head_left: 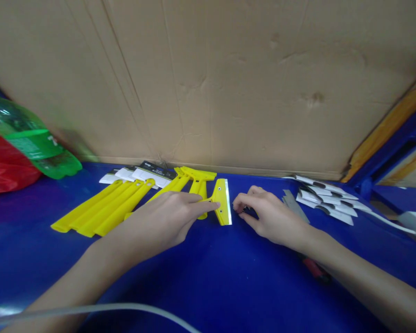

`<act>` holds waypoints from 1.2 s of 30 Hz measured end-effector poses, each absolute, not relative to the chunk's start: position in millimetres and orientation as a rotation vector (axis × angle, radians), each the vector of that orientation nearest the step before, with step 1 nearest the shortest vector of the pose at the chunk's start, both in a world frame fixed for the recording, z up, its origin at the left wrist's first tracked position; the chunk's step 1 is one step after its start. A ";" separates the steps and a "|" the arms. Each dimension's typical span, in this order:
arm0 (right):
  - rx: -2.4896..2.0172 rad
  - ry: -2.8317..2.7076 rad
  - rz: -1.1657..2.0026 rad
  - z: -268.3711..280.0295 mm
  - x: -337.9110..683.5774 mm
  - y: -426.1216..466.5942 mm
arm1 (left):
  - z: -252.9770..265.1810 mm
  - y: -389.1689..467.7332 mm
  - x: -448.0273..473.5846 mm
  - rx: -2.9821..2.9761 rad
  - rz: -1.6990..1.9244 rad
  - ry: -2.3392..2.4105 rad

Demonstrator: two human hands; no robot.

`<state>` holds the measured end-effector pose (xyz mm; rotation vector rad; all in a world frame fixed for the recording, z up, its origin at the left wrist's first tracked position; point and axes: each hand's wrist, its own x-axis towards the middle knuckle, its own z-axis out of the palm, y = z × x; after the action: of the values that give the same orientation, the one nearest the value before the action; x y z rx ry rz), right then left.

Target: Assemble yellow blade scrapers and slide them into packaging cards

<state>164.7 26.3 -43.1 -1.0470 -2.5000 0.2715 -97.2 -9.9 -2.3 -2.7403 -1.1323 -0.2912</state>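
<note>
My left hand (171,210) is closed around a yellow scraper (222,200), its index finger lying along the head. A shiny metal blade (229,203) runs down the head's right edge, and two small holes show in the plastic. Just right of that blade, my right hand (263,210) has its fingers curled in towards the thumb; whatever they may hold is too small to make out. Flat grey blades (293,203) lie beyond the right wrist. Partly under the right forearm is a tool with a red and black handle (315,269).
Several yellow handles (107,210) and more yellow scraper heads (197,174) lie at left, by printed cards (152,171). White sleeves (327,199) are piled at right. A green bottle (34,143), red bag (7,164), cardboard wall (229,92) and white cable (125,306) surround the blue table (222,286).
</note>
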 end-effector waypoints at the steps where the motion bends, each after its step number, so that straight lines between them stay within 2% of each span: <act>1: -1.039 -2.506 0.266 -43.2 164.1 26.5 | -2.9 -9.6 -97.5 -2.744 -0.307 -1.130; 8: -0.998 -2.528 0.379 -38.0 165.7 21.8 | -6.5 -10.7 -95.4 -2.766 -0.282 -1.143; 13: -0.879 -2.220 0.454 -31.6 166.2 11.8 | -10.9 -13.1 -91.3 -2.822 -0.407 -1.162; 25: -0.560 -2.172 0.327 -38.4 165.7 0.8 | -6.1 -18.7 -78.3 -3.031 -0.794 -1.141; 36: -0.649 -2.155 0.507 -27.0 182.9 -6.7 | -7.5 -17.5 -80.8 -3.034 -0.723 -1.123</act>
<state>182.9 -6.7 -27.0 -0.6491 -2.1550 0.5073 -80.8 -17.5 -7.5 -3.0344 -1.1232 -0.7226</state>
